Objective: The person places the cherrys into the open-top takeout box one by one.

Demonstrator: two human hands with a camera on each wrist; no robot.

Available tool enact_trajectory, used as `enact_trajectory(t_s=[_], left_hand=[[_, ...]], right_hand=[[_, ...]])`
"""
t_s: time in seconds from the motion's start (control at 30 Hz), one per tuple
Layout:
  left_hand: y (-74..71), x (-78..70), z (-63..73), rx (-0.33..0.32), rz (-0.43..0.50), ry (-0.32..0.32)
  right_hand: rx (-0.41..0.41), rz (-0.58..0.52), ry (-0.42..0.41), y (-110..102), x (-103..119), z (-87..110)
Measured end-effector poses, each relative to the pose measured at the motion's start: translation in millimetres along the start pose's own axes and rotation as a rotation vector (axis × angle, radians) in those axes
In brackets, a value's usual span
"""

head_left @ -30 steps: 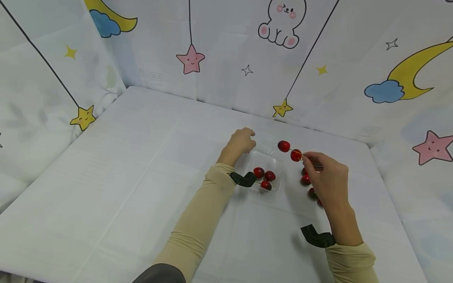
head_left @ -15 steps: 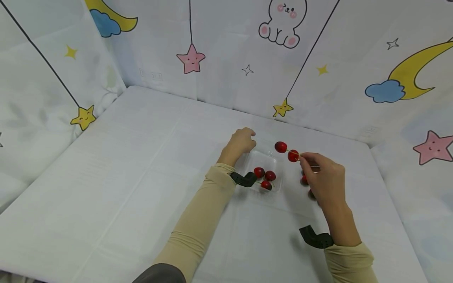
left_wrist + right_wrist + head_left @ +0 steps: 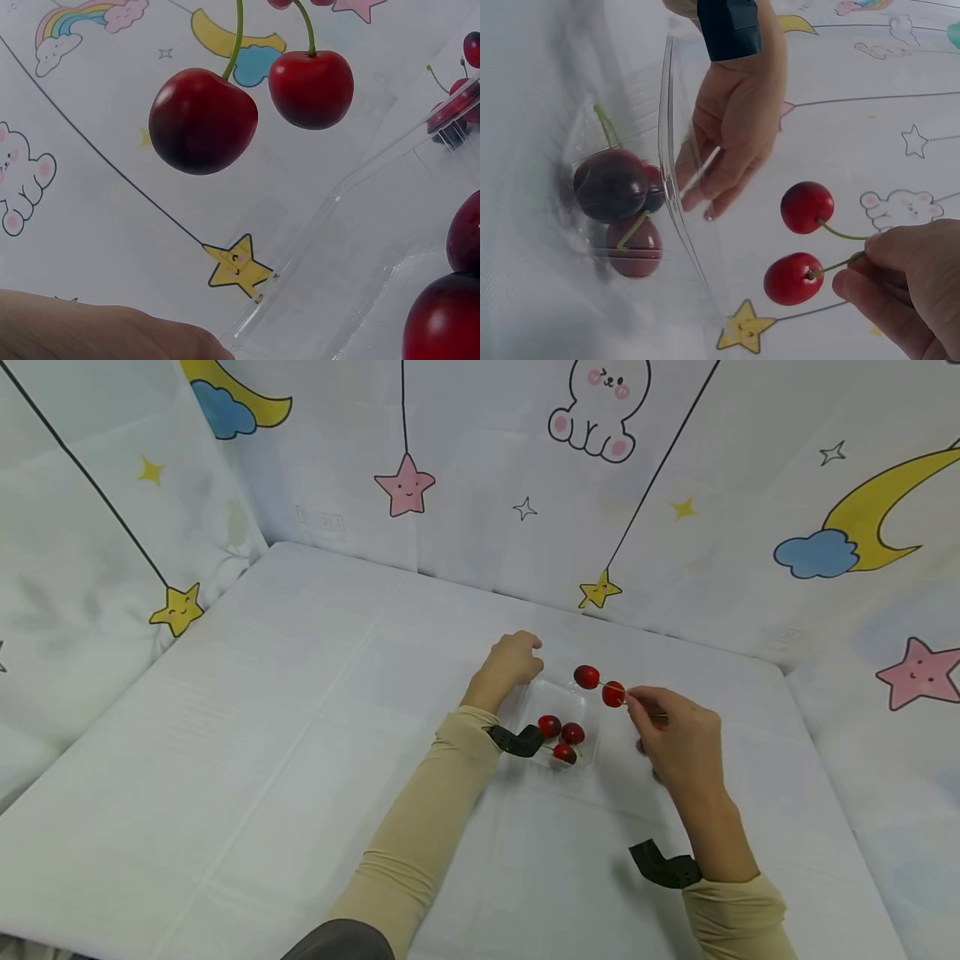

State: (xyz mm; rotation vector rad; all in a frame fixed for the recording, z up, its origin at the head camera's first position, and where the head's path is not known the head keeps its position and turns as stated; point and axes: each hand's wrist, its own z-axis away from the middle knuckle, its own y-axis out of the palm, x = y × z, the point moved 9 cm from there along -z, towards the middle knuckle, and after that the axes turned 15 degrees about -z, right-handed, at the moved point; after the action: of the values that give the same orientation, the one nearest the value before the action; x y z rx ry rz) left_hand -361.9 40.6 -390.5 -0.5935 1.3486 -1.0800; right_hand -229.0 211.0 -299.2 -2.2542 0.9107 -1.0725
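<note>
Right hand point(image 3: 678, 739): thumb and finger together, clamped on green stems point(image 3: 844, 236). Two held cherries point(image 3: 807, 207) dangle from those, in the air by the far right corner of the clear box point(image 3: 555, 700); can't tell if they're over its rim. Left hand point(image 3: 512, 664) is at the box's far left corner, fingertips slightly apart; can't tell whether they grip the plastic.

Status, as judged from the layout: box partly filled. Done: three boxed cherries point(image 3: 572, 733), bunched toward the near end. Left: the held pair, plus loose cherries point(image 3: 657, 775) on the white table point(image 3: 300, 735), mostly hidden behind the right hand.

Count: one box, three cherries in, two held, at least two loose, exact number hidden. Two black wrist bands point(image 3: 667, 868), one per arm. Printed backdrop point(image 3: 465, 427) behind the table.
</note>
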Motion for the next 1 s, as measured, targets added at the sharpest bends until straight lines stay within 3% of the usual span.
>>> enact_trajectory(t_s=[1.0], left_hand=[[1.0,-0.5,-3.0,0.000,-0.021,0.011]], right_hand=[[0.008,-0.016,-0.067,4.5,2.5,0.5]])
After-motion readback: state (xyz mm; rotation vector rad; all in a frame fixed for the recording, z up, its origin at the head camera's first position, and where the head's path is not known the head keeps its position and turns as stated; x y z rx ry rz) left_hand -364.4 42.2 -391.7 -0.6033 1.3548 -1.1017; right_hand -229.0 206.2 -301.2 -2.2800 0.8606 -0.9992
